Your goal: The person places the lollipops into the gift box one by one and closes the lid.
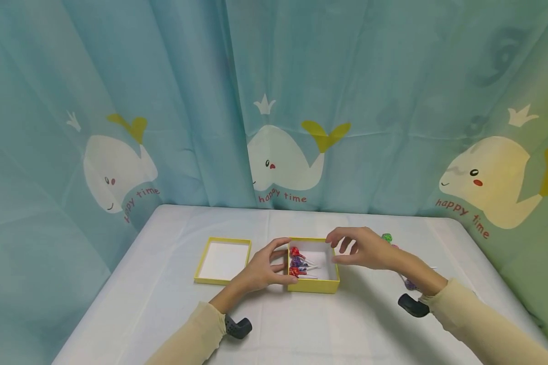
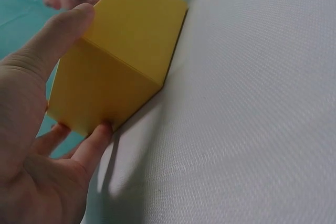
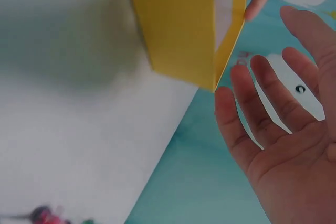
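In the head view, a yellow box [image 1: 313, 286] with a white inside stands uncovered on the table. Red and purple wrapped lollipops [image 1: 297, 263] lie along its left side, their white sticks pointing right. My left hand [image 1: 261, 268] holds the box at its left side. In the left wrist view, the thumb is on the upper edge of the yellow box [image 2: 137, 24] and fingertips touch a side wall. My right hand [image 1: 365, 248] hovers by the box's right rim, fingers loosely bent and holding nothing. The right wrist view shows its fingers [image 3: 273, 98] spread near a box corner.
Left of the box lies a shallow yellow-edged lid [image 1: 224, 259], white inside up. Beyond my right forearm are more lollipops, a green one [image 1: 386, 237] and a purple one [image 1: 410, 285], partly hidden by the arm. A blue whale-print curtain [image 1: 201, 101] hangs behind the white table [image 1: 173, 304].
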Action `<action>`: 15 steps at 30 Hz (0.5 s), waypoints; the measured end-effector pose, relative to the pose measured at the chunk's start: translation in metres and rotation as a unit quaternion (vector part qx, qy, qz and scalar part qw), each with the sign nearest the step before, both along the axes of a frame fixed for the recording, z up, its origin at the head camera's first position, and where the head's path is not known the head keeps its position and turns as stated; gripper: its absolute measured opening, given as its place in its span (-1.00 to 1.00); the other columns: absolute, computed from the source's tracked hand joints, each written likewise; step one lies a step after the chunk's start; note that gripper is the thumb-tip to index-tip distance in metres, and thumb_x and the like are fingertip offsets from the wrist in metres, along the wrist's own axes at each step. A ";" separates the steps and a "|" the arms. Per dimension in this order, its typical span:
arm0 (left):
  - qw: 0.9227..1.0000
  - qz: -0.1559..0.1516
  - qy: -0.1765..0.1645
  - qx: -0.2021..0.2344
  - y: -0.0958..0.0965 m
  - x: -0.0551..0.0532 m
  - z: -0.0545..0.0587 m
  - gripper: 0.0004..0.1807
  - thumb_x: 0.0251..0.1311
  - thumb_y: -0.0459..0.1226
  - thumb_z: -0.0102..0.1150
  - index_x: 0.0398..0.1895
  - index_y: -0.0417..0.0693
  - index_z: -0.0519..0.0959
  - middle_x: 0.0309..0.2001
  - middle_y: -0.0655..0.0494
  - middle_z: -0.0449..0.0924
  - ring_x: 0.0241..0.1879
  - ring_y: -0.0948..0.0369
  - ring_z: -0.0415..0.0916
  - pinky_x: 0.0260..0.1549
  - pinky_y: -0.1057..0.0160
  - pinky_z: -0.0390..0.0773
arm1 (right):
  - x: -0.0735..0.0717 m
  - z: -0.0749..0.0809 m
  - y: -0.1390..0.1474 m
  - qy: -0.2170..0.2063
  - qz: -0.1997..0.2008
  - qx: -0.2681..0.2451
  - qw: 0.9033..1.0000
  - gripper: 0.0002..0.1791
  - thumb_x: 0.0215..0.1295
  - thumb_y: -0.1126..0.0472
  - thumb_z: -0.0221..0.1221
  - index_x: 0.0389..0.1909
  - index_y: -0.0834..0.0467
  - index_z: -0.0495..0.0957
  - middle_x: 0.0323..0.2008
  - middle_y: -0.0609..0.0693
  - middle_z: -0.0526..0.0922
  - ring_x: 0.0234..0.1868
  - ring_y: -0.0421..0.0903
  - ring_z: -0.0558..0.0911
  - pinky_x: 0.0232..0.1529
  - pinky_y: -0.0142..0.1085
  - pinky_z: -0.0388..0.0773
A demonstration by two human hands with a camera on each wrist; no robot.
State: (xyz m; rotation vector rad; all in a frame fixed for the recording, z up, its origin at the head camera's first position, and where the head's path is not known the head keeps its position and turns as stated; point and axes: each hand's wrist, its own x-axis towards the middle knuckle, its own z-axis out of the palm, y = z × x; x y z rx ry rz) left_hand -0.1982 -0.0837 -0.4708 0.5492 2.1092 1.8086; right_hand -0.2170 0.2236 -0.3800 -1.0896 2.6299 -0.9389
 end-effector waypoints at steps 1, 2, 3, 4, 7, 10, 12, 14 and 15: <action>1.000 0.001 0.000 -0.002 0.000 0.000 0.000 0.02 -0.02 -0.29 0.64 0.53 0.20 0.27 0.57 0.08 0.14 0.50 0.01 0.23 0.30 0.12 0.52 | 0.002 0.000 0.005 0.003 -0.005 0.001 1.000 -0.61 0.25 0.10 0.46 0.06 0.02 0.62 -0.11 -0.11 0.69 -0.17 -0.07 0.68 -0.25 -0.21 0.76; 1.000 0.001 0.000 -0.004 0.000 0.000 0.000 0.03 -0.02 -0.29 0.64 0.53 0.21 0.27 0.57 0.08 0.14 0.50 0.01 0.23 0.30 0.12 0.51 | 0.004 0.001 0.011 0.006 -0.010 0.002 1.000 -0.61 0.25 0.09 0.46 0.06 0.01 0.62 -0.10 -0.11 0.69 -0.16 -0.06 0.68 -0.25 -0.19 0.76; 1.000 0.001 -0.001 -0.004 0.000 0.000 0.000 0.03 -0.02 -0.29 0.65 0.53 0.21 0.27 0.57 0.08 0.14 0.50 0.02 0.22 0.30 0.12 0.51 | 0.006 0.001 0.017 0.008 -0.015 0.003 1.000 -0.61 0.25 0.08 0.46 0.06 0.01 0.62 -0.09 -0.11 0.69 -0.16 -0.05 0.68 -0.25 -0.17 0.76; 1.000 0.000 -0.001 -0.004 0.000 0.000 0.001 0.03 -0.02 -0.29 0.65 0.53 0.20 0.26 0.57 0.08 0.14 0.50 0.01 0.22 0.30 0.12 0.51 | 0.008 0.001 0.023 0.011 -0.020 0.004 1.000 -0.61 0.25 0.08 0.46 0.06 0.01 0.63 -0.09 -0.11 0.69 -0.15 -0.05 0.67 -0.25 -0.16 0.75; 1.000 0.000 -0.002 -0.003 0.001 0.000 0.001 0.03 -0.02 -0.29 0.65 0.53 0.19 0.27 0.58 0.07 0.13 0.50 0.01 0.22 0.30 0.13 0.51 | 0.015 0.003 0.041 0.028 -0.037 0.012 0.999 -0.62 0.24 0.07 0.47 0.04 -0.01 0.63 -0.10 -0.16 0.68 -0.17 -0.07 0.67 -0.27 -0.22 0.74; 1.000 -0.002 0.000 -0.001 0.001 0.000 0.002 0.03 -0.02 -0.30 0.65 0.53 0.19 0.26 0.58 0.06 0.12 0.50 0.00 0.22 0.30 0.13 0.51 | 0.021 0.001 0.059 0.042 -0.059 0.012 0.997 -0.63 0.21 0.10 0.49 0.01 -0.02 0.63 -0.15 -0.20 0.68 -0.22 -0.11 0.66 -0.32 -0.30 0.71; 1.000 -0.003 0.002 -0.001 0.000 0.000 0.002 0.03 -0.02 -0.30 0.65 0.53 0.18 0.26 0.58 0.05 0.12 0.50 -0.01 0.22 0.30 0.13 0.51 | 0.024 -0.001 0.071 0.052 -0.068 0.008 0.996 -0.62 0.19 0.12 0.50 0.01 -0.03 0.63 -0.18 -0.22 0.67 -0.26 -0.16 0.65 -0.35 -0.33 0.70; 1.000 -0.004 0.004 -0.002 0.000 0.000 0.001 0.04 -0.02 -0.29 0.65 0.54 0.17 0.26 0.58 0.05 0.11 0.50 -0.01 0.22 0.29 0.13 0.52 | 0.028 -0.004 0.081 0.060 -0.072 -0.003 0.996 -0.62 0.17 0.16 0.51 -0.01 -0.03 0.64 -0.21 -0.23 0.67 -0.30 -0.21 0.63 -0.38 -0.35 0.69; 1.000 -0.005 0.005 -0.002 0.000 0.000 0.001 0.04 -0.02 -0.29 0.65 0.54 0.17 0.25 0.58 0.05 0.11 0.50 -0.01 0.22 0.29 0.13 0.52 | 0.029 -0.006 0.086 0.064 -0.072 -0.009 0.995 -0.62 0.17 0.19 0.51 -0.02 -0.03 0.64 -0.22 -0.23 0.67 -0.31 -0.21 0.63 -0.39 -0.35 0.69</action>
